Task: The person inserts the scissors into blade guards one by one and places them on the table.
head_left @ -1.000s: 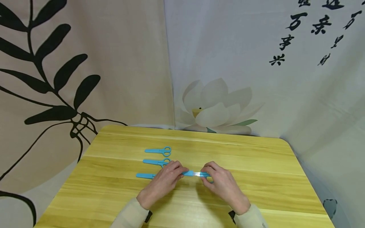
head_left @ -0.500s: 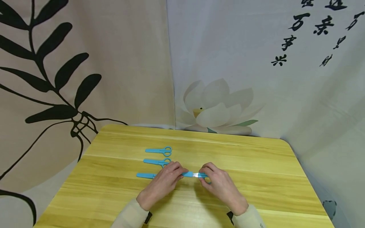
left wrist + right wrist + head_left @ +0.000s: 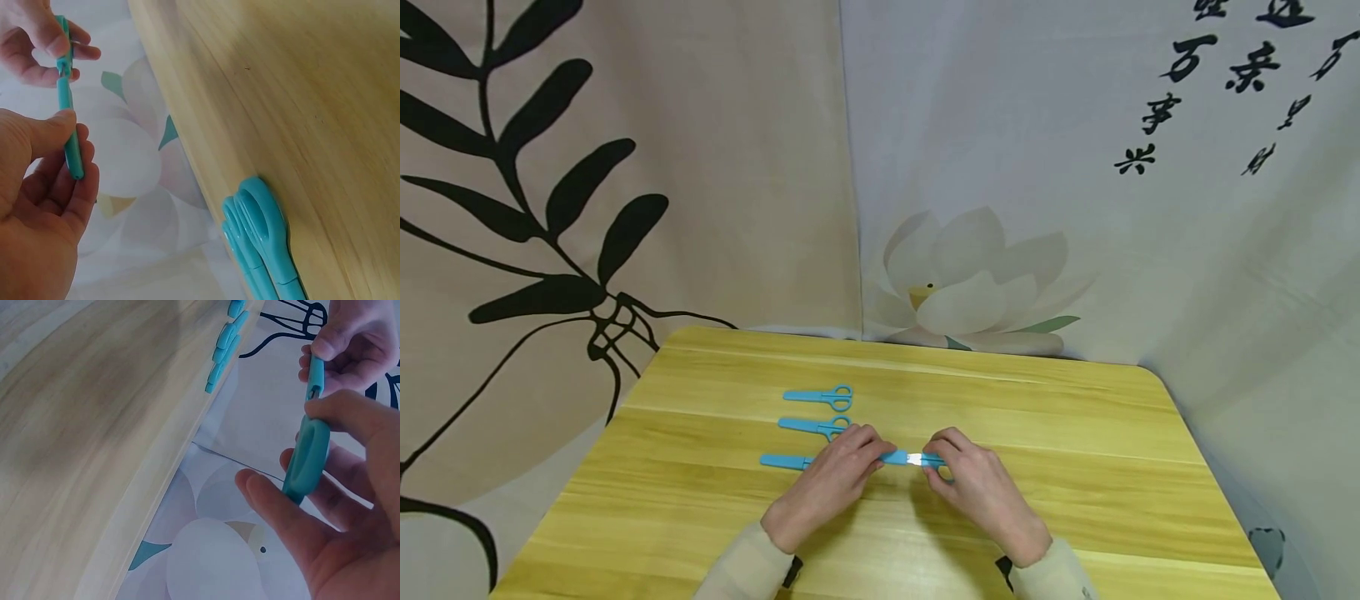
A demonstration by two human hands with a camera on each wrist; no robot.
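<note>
Above the table, my left hand pinches a blue blade cover between thumb and fingers. My right hand holds the handle of a pair of blue scissors by its finger loops. A short stretch of bare metal blade shows between cover and handle; the rest of the blade sits inside the cover. In the left wrist view, cover and scissors line up end to end. Beneath my left forearm and hand, another pair of covered scissors is partly hidden.
Two more covered blue scissors, a far pair and a middle pair, lie in a row on the wooden table, loops to the right. Printed cloth hangs behind the table's back edge.
My right hand has moved slightly left with the scissors, so a little less blade shows outside the cover. My left hand stays nearly still, and the scissors on the table have not moved.
</note>
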